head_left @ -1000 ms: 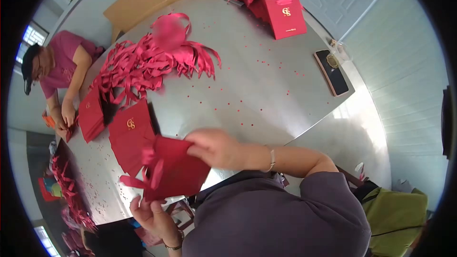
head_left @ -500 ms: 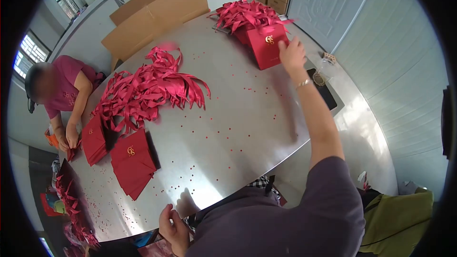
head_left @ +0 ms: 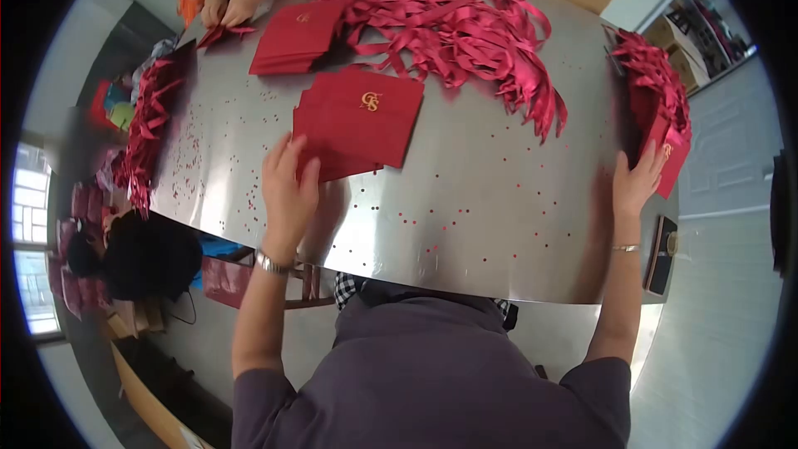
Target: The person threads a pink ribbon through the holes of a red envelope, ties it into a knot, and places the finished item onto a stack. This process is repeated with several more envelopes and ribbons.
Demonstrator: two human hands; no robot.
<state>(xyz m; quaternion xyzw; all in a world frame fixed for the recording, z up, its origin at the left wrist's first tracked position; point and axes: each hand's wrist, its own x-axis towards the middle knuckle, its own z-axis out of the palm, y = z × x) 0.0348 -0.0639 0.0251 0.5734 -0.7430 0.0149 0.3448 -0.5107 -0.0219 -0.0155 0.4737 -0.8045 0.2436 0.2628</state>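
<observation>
A fanned stack of flat red paper bags (head_left: 357, 120) with a gold logo lies on the metal table in front of me. My left hand (head_left: 291, 187) is at its near left corner, thumb and fingers apart, fingertips right at the edge. On the far right, more red bags (head_left: 675, 162) lie stacked, with pink-red ribbon handles (head_left: 652, 75) heaped at their far end. My right hand (head_left: 638, 183) is beside that pile, fingers stretched out and overlapping the near bag's edge in this view.
Beyond the stack are another pile of red bags (head_left: 297, 37) and a large tangle of ribbons (head_left: 465, 33). A co-worker's hands (head_left: 229, 7) handle a small red piece at the far left. Tiny red dots are scattered over the table (head_left: 465, 262). A phone (head_left: 662, 254) lies at the right edge.
My view has swung left. My left hand has risen from the table's near edge to the front stack. My right hand remains by the far-right bags, its fingers now straighter.
</observation>
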